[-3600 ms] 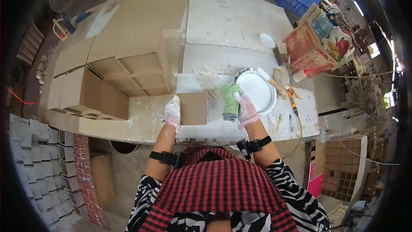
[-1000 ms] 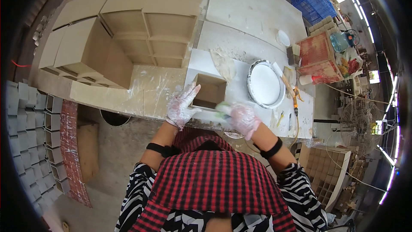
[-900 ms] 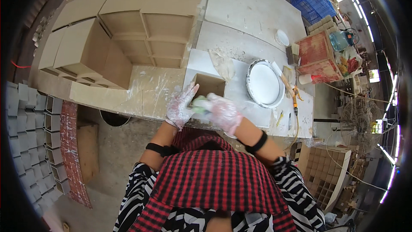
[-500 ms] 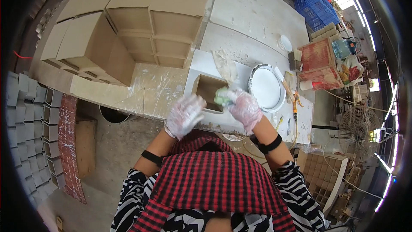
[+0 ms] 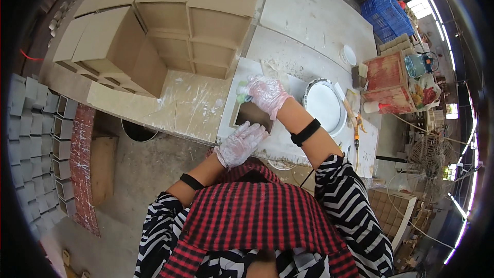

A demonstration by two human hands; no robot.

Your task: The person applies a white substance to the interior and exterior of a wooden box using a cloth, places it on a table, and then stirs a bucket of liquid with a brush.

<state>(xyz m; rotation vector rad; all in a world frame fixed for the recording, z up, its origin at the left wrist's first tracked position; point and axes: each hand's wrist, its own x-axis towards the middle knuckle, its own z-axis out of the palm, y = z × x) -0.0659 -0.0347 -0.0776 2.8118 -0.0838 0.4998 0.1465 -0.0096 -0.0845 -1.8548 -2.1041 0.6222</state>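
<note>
An open brown cardboard-like box (image 5: 251, 115) lies on a white-smeared board near the table's front edge. My right hand (image 5: 268, 96), in a paint-smeared clear glove, is closed around a pale green sponge-like pad (image 5: 242, 92) at the box's far left rim. The pad is mostly covered by my fingers. Against the near side of the box rests my left hand (image 5: 240, 145), gloved too, its fingers stretched out and holding nothing. To the right stands a round tub of white paint (image 5: 325, 106). A crumpled whitish cloth (image 5: 278, 72) lies behind my right hand.
Large stacked brown compartment boxes (image 5: 198, 18) fill the table's far left. A brush (image 5: 346, 104) lies by the tub, near an orange-handled tool (image 5: 356, 133) with a hose. Beyond are a small white bowl (image 5: 348, 55), a red crate (image 5: 387, 80) and blue baskets (image 5: 387, 15).
My right hand has moved left and away from me with the pad, over to the box's far rim. My left hand has shifted right and nearer to me, onto the box's near side.
</note>
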